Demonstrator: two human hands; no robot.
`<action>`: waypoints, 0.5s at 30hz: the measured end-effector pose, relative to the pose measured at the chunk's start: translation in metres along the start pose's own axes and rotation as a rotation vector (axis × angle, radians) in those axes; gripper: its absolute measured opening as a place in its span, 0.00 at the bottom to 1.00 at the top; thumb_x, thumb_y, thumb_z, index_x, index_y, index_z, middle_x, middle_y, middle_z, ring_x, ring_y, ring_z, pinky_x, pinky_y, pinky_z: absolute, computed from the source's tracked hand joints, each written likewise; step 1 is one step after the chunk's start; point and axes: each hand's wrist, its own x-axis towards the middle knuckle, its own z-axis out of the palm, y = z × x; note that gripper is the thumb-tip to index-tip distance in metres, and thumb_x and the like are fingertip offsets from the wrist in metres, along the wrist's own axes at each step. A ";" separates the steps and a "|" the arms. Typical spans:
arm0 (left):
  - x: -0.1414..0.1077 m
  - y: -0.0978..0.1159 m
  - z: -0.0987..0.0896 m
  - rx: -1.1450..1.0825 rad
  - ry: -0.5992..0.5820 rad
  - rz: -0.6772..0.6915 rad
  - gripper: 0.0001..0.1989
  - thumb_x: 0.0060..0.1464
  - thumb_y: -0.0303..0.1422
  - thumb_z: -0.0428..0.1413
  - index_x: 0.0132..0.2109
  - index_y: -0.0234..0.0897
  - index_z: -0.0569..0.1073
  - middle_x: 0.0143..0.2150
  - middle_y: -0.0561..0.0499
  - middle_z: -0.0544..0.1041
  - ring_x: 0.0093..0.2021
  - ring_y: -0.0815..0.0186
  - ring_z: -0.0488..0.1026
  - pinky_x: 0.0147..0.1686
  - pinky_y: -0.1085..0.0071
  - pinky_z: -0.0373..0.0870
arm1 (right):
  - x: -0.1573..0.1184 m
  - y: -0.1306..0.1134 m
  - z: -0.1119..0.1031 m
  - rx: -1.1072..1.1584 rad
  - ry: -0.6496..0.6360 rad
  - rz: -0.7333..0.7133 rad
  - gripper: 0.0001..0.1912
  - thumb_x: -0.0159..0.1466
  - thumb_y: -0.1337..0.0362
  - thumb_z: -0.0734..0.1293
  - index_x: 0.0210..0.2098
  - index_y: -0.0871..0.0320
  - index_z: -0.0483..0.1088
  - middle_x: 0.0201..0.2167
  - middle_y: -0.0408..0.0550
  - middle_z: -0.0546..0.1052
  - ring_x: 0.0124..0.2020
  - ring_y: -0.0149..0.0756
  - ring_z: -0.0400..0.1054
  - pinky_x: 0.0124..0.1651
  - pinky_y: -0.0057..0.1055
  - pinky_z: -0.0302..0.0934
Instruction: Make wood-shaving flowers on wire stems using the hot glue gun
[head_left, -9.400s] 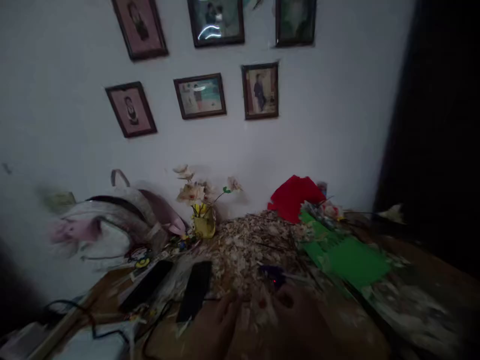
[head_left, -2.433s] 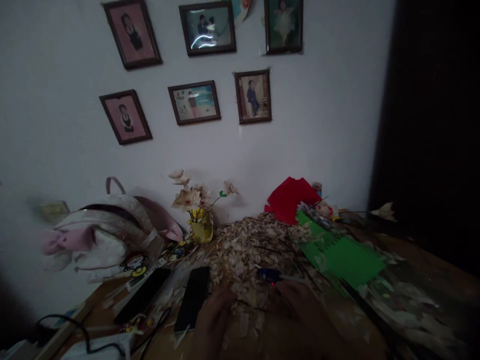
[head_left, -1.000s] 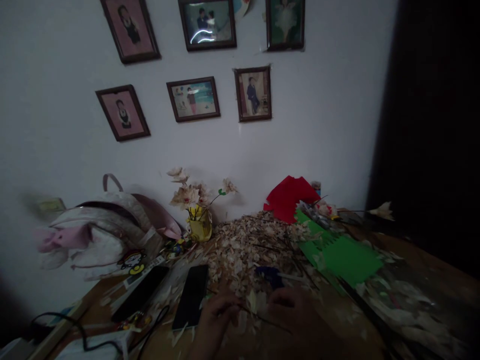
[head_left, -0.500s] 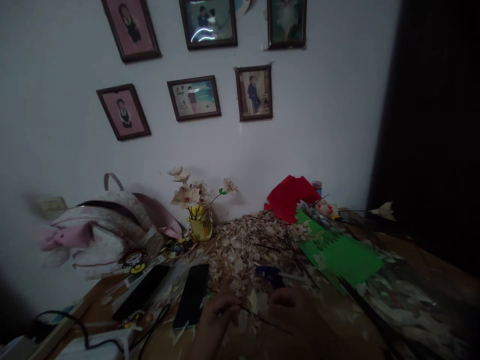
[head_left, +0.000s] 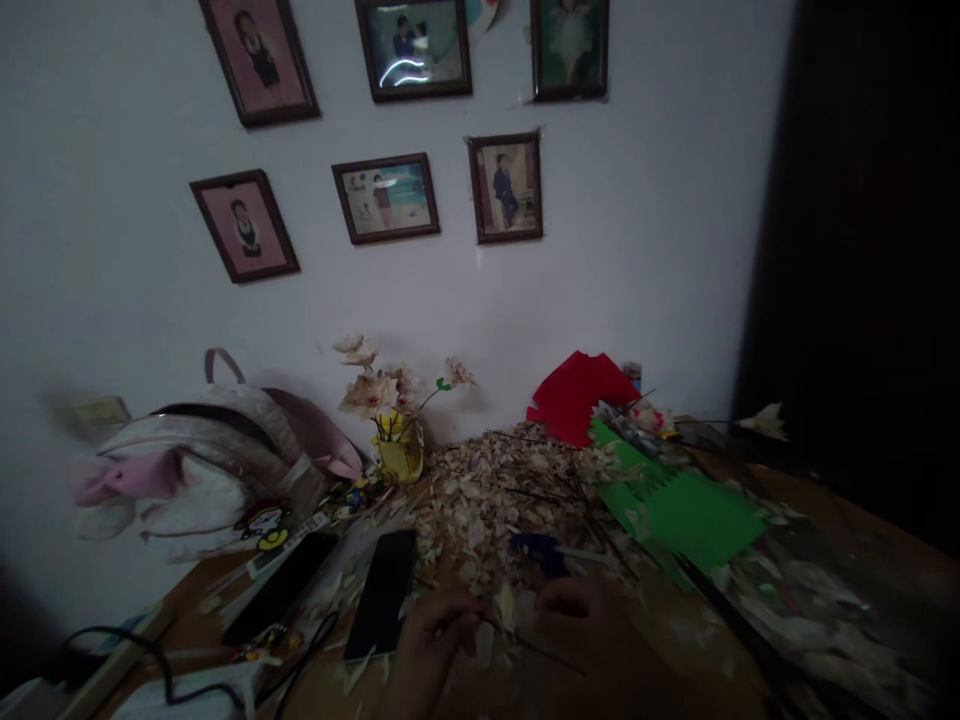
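My left hand (head_left: 439, 632) is closed in a pinch on a thin dark twig (head_left: 536, 650) that slants down to the right across the front of the table. Close by on the right is my right hand (head_left: 577, 608), its fingers curled; whatever may be in them is hidden. Between the hands lies a pale petal-like piece (head_left: 505, 606), and I cannot tell whether it is attached to the twig. Just beyond my right hand lies a blue glue gun (head_left: 538, 550). A heap of pale petal-like scraps (head_left: 480, 500) spreads behind it.
Two dark phones, one (head_left: 382, 590) beside my left hand, lie on the left. Behind them stand a pale backpack (head_left: 217, 470) and a yellow vase (head_left: 401, 455) of pale flowers. Green sheet (head_left: 690, 515) and red sheet (head_left: 581, 395) lie right. A black cable (head_left: 172, 670) crosses the front left.
The view has shifted very slightly. Both hands and the twig stay almost in the same place.
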 end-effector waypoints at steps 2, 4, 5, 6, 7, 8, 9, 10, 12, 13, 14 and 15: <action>0.000 0.000 0.000 0.006 -0.001 0.004 0.11 0.43 0.42 0.58 0.25 0.41 0.78 0.24 0.52 0.78 0.21 0.68 0.71 0.25 0.76 0.67 | 0.000 0.000 0.000 -0.013 -0.007 -0.010 0.23 0.44 0.43 0.67 0.21 0.59 0.72 0.16 0.39 0.64 0.21 0.26 0.55 0.24 0.24 0.51; -0.001 0.000 0.000 0.006 -0.003 0.003 0.12 0.43 0.43 0.58 0.25 0.40 0.78 0.24 0.52 0.78 0.20 0.68 0.71 0.24 0.76 0.68 | 0.000 0.000 0.000 -0.007 -0.009 -0.017 0.22 0.44 0.44 0.67 0.21 0.59 0.72 0.17 0.39 0.64 0.21 0.27 0.55 0.24 0.24 0.51; -0.001 0.001 0.000 0.008 -0.003 -0.003 0.12 0.44 0.43 0.57 0.25 0.40 0.78 0.24 0.52 0.78 0.20 0.68 0.71 0.24 0.76 0.68 | 0.000 0.000 0.000 0.001 -0.008 -0.019 0.22 0.44 0.44 0.68 0.21 0.59 0.72 0.17 0.40 0.65 0.22 0.27 0.55 0.25 0.24 0.51; -0.001 0.002 -0.001 0.011 -0.008 -0.010 0.12 0.44 0.43 0.57 0.25 0.40 0.78 0.24 0.51 0.78 0.20 0.68 0.71 0.24 0.76 0.68 | 0.000 0.000 0.000 0.010 -0.008 -0.022 0.22 0.45 0.44 0.68 0.21 0.59 0.72 0.17 0.40 0.65 0.22 0.27 0.56 0.25 0.24 0.51; -0.001 0.003 -0.001 0.015 -0.008 -0.012 0.12 0.44 0.43 0.57 0.25 0.40 0.78 0.24 0.51 0.79 0.21 0.68 0.71 0.24 0.76 0.69 | 0.000 0.000 0.000 0.017 -0.008 -0.023 0.21 0.45 0.45 0.68 0.22 0.58 0.72 0.17 0.40 0.65 0.22 0.27 0.56 0.25 0.24 0.51; -0.001 0.003 -0.001 0.021 -0.005 -0.011 0.12 0.44 0.43 0.57 0.25 0.40 0.78 0.24 0.51 0.78 0.21 0.67 0.71 0.24 0.75 0.69 | -0.001 0.000 0.001 0.021 -0.008 -0.025 0.21 0.45 0.45 0.68 0.22 0.58 0.72 0.17 0.40 0.65 0.22 0.27 0.56 0.25 0.24 0.51; -0.001 0.004 -0.001 0.026 0.004 -0.007 0.12 0.43 0.43 0.58 0.25 0.40 0.78 0.24 0.51 0.78 0.22 0.67 0.71 0.24 0.75 0.68 | -0.001 0.000 0.001 0.024 0.000 -0.026 0.20 0.45 0.46 0.68 0.22 0.58 0.72 0.17 0.40 0.65 0.22 0.27 0.56 0.25 0.24 0.51; -0.001 0.004 -0.001 0.031 0.008 -0.001 0.12 0.43 0.43 0.58 0.25 0.40 0.78 0.23 0.51 0.78 0.22 0.67 0.72 0.25 0.75 0.68 | -0.001 -0.001 0.002 0.028 0.012 -0.025 0.20 0.45 0.46 0.68 0.21 0.58 0.72 0.17 0.40 0.65 0.22 0.27 0.56 0.25 0.25 0.51; -0.001 0.004 0.000 0.031 0.009 0.004 0.11 0.43 0.42 0.58 0.24 0.40 0.78 0.22 0.51 0.77 0.22 0.67 0.71 0.25 0.75 0.68 | -0.002 -0.002 0.002 0.036 0.031 -0.020 0.19 0.45 0.47 0.68 0.20 0.58 0.72 0.16 0.39 0.65 0.22 0.27 0.56 0.25 0.25 0.51; -0.001 0.004 0.000 0.022 0.004 -0.003 0.11 0.43 0.42 0.58 0.24 0.40 0.78 0.22 0.52 0.77 0.21 0.68 0.71 0.25 0.75 0.68 | -0.002 -0.003 0.003 0.040 0.037 -0.018 0.19 0.45 0.48 0.68 0.20 0.58 0.72 0.16 0.39 0.65 0.22 0.27 0.56 0.25 0.25 0.51; -0.001 0.004 0.000 0.010 -0.003 -0.012 0.10 0.43 0.41 0.58 0.25 0.40 0.78 0.22 0.52 0.77 0.20 0.68 0.70 0.24 0.75 0.67 | -0.003 -0.004 0.003 0.045 0.039 -0.015 0.18 0.45 0.48 0.68 0.20 0.59 0.72 0.17 0.39 0.65 0.22 0.27 0.56 0.26 0.25 0.51; -0.001 0.004 0.001 0.001 -0.003 -0.018 0.10 0.43 0.40 0.58 0.25 0.40 0.78 0.22 0.52 0.77 0.20 0.68 0.70 0.24 0.76 0.67 | -0.003 -0.004 0.003 0.050 0.031 -0.014 0.17 0.45 0.49 0.68 0.20 0.59 0.72 0.17 0.40 0.65 0.22 0.28 0.57 0.26 0.25 0.51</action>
